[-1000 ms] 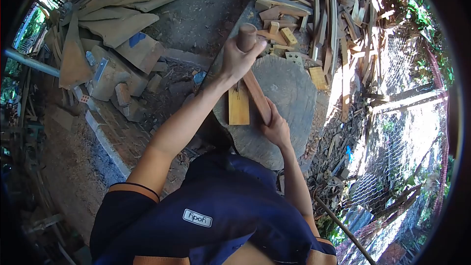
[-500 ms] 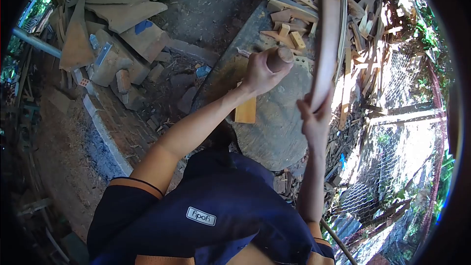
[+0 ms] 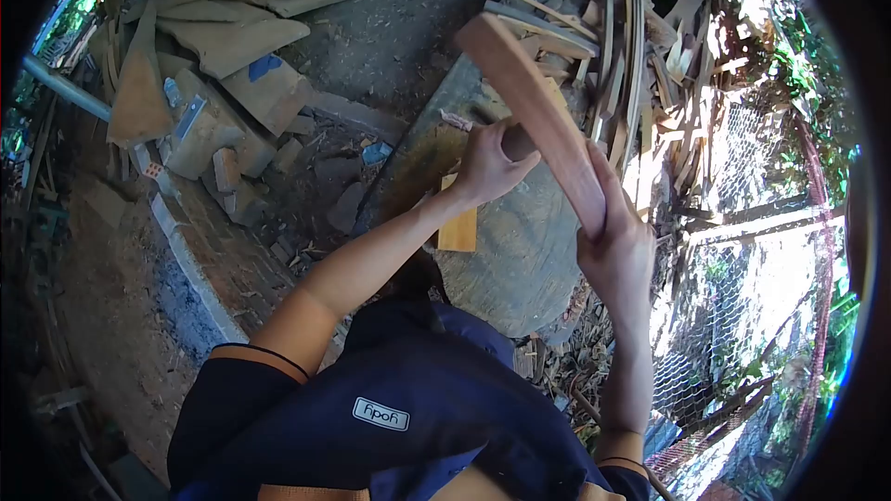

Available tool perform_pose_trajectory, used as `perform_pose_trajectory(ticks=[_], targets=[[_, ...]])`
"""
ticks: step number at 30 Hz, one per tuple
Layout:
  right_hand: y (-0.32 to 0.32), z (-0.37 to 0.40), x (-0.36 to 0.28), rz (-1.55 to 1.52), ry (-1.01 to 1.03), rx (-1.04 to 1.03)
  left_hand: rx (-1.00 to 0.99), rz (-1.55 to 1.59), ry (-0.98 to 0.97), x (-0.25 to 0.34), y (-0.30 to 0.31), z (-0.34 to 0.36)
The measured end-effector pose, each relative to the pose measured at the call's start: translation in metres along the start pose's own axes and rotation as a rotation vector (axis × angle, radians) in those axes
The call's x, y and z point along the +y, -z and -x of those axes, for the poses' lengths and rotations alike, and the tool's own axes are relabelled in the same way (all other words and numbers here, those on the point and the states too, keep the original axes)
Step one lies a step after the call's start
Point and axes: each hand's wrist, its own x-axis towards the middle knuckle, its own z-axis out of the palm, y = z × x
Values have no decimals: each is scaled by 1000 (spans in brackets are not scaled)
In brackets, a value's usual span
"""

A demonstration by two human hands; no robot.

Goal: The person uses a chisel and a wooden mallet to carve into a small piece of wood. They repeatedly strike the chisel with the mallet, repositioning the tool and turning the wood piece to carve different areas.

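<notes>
My left hand [image 3: 490,167] is wrapped round a thick round wooden handle [image 3: 518,142] held over the bench. Whatever lies below that fist is hidden. In my right hand [image 3: 619,243] is the near end of a long, slightly curved wooden bar [image 3: 534,97]. The bar slants up and to the left, and in this view it crosses over the top of the handle. A yellowish wood block [image 3: 458,231] lies on the worn wooden bench [image 3: 506,283], beneath my left wrist.
Wood offcuts and long thin strips [image 3: 635,46] are heaped at the bench's far right. Flat shaped boards [image 3: 246,37] are stacked at the upper left, near cut blocks [image 3: 211,134]. Wire mesh [image 3: 724,325] stands on the right, and a low brick edge [image 3: 190,250] runs along the left.
The wooden bar has swung from nearly upright on the right to a leftward slant over the handle. My right hand has shifted slightly right and down; my left hand keeps its grip.
</notes>
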Motion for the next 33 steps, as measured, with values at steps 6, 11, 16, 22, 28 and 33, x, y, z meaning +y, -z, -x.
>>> perform_pose_trajectory(ticks=[6,11,16,22,28,33], targets=[[-11,-2,9,-432,29,451,-11,-13,45,-4,-5,1],[-44,1,37,-403,-44,62,65,160,-41,-6,0,-5],[-137,17,48,-516,-305,-134,60,288,237,-4,38,1],[-194,37,41,-463,-329,-288,141,355,245,-1,57,21],[-197,36,40,-460,-379,-252,7,143,9,20,71,94],[-202,34,44,-432,-361,-262,104,342,163,28,74,67]])
